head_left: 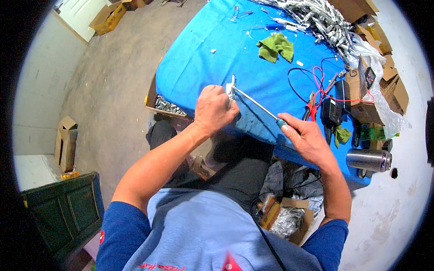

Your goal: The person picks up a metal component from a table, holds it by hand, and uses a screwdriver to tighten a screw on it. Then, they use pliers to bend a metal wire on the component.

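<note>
Over blue cloth point(194, 67): left hand point(214, 108) clenching metal part point(230, 90); right hand point(308, 137) gripping screwdriver point(257, 104), which might slip if pushed askew.

1 blue-covered table point(194, 58), grey floor point(117, 72), scuffed white wall point(379, 212)

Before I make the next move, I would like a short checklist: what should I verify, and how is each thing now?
1. Part gripped by the left hand: ok.
2. Screwdriver held by its handle in the right hand: ok.
3. Screwdriver's tip seated firmly on the part: cannot tell; it reaches the part, but the contact is too small to see.
4. Left hand well away from the tip: not ok, I would say; it is close.
5. Space around the right hand: not ok, perhaps; pliers lie close to it.
</note>
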Motion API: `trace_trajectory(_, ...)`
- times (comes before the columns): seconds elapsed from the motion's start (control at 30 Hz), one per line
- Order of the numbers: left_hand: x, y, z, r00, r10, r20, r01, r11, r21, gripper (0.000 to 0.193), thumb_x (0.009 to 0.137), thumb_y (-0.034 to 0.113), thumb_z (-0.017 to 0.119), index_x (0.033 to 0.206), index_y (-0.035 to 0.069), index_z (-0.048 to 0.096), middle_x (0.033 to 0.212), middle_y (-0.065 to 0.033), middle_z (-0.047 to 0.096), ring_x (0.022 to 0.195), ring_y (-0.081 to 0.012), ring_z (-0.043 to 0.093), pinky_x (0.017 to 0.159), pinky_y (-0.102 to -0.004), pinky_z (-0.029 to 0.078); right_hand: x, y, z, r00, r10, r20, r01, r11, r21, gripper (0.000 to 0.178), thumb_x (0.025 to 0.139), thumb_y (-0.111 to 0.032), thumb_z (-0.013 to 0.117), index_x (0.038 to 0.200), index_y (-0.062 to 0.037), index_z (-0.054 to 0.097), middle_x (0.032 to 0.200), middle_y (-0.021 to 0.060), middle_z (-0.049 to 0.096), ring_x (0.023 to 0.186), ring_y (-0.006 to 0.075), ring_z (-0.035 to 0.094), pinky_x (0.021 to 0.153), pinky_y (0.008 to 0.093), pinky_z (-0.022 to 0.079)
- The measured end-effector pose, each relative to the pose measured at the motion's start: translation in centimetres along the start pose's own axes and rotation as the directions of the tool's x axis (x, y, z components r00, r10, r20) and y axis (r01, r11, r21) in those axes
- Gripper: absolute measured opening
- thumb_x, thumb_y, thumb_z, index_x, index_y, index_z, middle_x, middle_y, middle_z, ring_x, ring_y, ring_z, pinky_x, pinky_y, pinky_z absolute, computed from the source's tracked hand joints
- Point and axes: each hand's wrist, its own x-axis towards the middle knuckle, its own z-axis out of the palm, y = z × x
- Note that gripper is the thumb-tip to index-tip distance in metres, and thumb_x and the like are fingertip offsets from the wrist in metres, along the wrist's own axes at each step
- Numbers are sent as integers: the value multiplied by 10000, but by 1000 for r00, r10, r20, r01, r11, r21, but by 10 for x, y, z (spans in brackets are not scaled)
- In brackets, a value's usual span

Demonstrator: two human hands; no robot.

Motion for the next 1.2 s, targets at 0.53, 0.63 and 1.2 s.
trace_trajectory(0.53, 3, 4, -2, 1000, -16, 10, 15, 999, 32, 276, 699, 149, 731, 544, 37, 532, 685, -113, 525, 727, -310, 558, 701, -424, 478, 10, 15, 7, 999, -14, 29, 12, 998, 69, 350, 991, -282, 587, 1254, -58, 642, 841, 162, 675, 738, 297, 682, 687, 410, 514)
trace_trajectory(0.63, 2, 2, -1, 1000, -10, 22, 9, 999, 37, 278, 699, 152, 731, 542, 38, 532, 682, -111, 525, 728, -307, 559, 702, -421, 480, 9, 1, -6, 996, -86, 4, 85, 986, -145, 334, 978, -268, 591, 1243, -73, 649, 851, 219, 670, 792, 376, 674, 705, 436, 511)
trace_trajectory(1.2, 1, 4, 0, 1000, -21, 22, 20, 1000, 4, 261, 675, 131, 734, 537, 34, 534, 658, -120, 517, 710, -313, 556, 695, -414, 480, 53, 11, -57, 817, 280, 505, -463, 840, 282, 418, 1018, -385, 547, 1304, -94, 639, 678, -16, 549, 469, 66, 485, 430, 247, 390)
